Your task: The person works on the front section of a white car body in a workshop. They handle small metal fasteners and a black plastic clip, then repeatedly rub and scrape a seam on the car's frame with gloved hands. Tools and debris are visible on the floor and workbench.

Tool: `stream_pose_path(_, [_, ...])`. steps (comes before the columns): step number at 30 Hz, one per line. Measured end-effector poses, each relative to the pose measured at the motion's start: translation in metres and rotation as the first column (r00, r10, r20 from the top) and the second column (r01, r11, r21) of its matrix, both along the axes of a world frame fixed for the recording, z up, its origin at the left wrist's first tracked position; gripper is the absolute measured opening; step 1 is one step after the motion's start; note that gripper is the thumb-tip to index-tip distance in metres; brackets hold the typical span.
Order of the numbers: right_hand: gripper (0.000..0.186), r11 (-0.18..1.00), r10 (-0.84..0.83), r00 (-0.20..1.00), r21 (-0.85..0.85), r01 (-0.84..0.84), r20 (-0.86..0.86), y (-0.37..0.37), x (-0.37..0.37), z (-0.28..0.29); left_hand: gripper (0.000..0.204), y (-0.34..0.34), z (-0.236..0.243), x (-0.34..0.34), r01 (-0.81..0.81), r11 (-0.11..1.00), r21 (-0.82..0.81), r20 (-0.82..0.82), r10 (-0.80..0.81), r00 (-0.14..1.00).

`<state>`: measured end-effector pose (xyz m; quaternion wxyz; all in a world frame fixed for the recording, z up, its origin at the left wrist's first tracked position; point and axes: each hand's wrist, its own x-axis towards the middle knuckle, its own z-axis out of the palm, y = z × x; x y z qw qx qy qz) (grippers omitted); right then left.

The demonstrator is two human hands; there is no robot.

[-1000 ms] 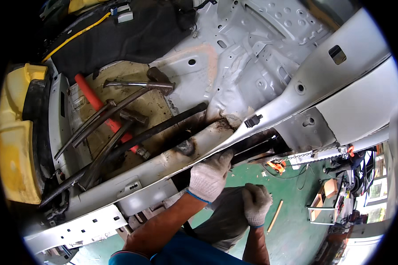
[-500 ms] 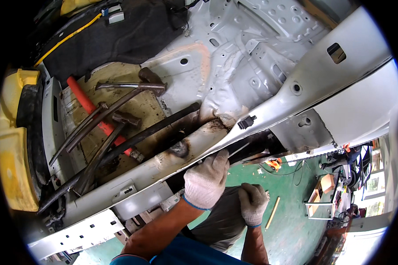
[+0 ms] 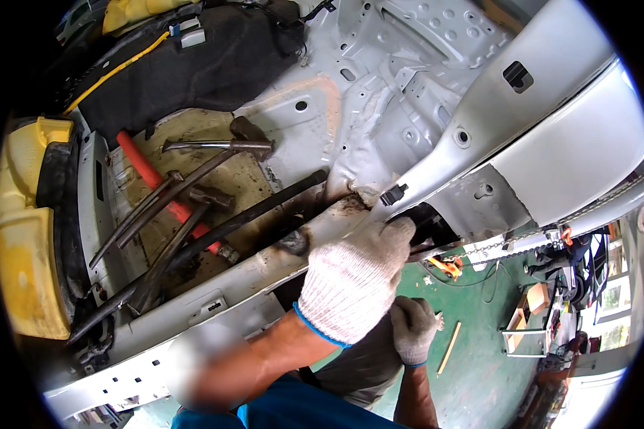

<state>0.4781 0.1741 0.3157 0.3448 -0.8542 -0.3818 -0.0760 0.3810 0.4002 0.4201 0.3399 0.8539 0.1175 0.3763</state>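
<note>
My left hand (image 3: 358, 279), in a white knit glove with a blue cuff, lies over the cut-open edge of a grey car sill (image 3: 257, 275). Its fingers are curled, and whatever they hold is hidden. Lower and to the right, my right hand (image 3: 415, 329), gloved the same way, is closed beside my knee in dark grey trousers. Its fingertips are tucked in, so I cannot see if anything is inside. Beyond the left hand, the sill shows a dark opening (image 3: 433, 225) and a burnt, rusty patch (image 3: 350, 205).
On the car floor lie a hammer (image 3: 249, 143), another hammer (image 3: 211, 196), a red bar (image 3: 147, 170) and a long black bar (image 3: 265, 212). Black carpet (image 3: 200, 79) is folded back behind. A chain (image 3: 508, 239) runs along the body's right. A wooden stick (image 3: 449, 347) lies on the green floor.
My left hand has risen and shifted right along the sill, covering the thin rod seen there before. My right hand stays closed by the knee. The view has shifted slightly.
</note>
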Motion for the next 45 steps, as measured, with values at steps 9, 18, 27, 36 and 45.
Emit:
stream_pose_path(9, [0.014,1.000,0.002,1.000,-0.017,-0.002,-0.006,-0.004,0.000,0.002,0.014,0.002,0.028,0.016,0.029,0.999,0.043,-0.137,-0.022,0.990])
stream_pose_path(18, [0.015,1.000,-0.001,1.000,-0.013,0.001,0.003,-0.006,0.001,0.001,0.016,0.003,0.017,0.013,0.011,0.991,0.131,-0.104,0.003,0.995])
stream_pose_path(27, [0.015,0.999,-0.003,1.000,-0.051,0.003,0.010,-0.005,0.001,0.004,0.015,0.003,0.026,0.017,0.044,0.998,0.055,-0.186,-0.033,0.982])
stream_pose_path(36, [0.016,1.000,-0.001,1.000,-0.004,0.001,-0.008,-0.001,0.002,-0.001,0.030,-0.005,-0.062,-0.003,-0.021,0.998,0.057,-0.120,0.027,0.992])
stream_pose_path(45, [0.016,1.000,0.001,1.000,-0.027,-0.002,-0.014,0.004,0.001,-0.005,0.025,-0.025,-0.112,0.015,-0.168,0.966,0.195,-0.249,0.214,0.945])
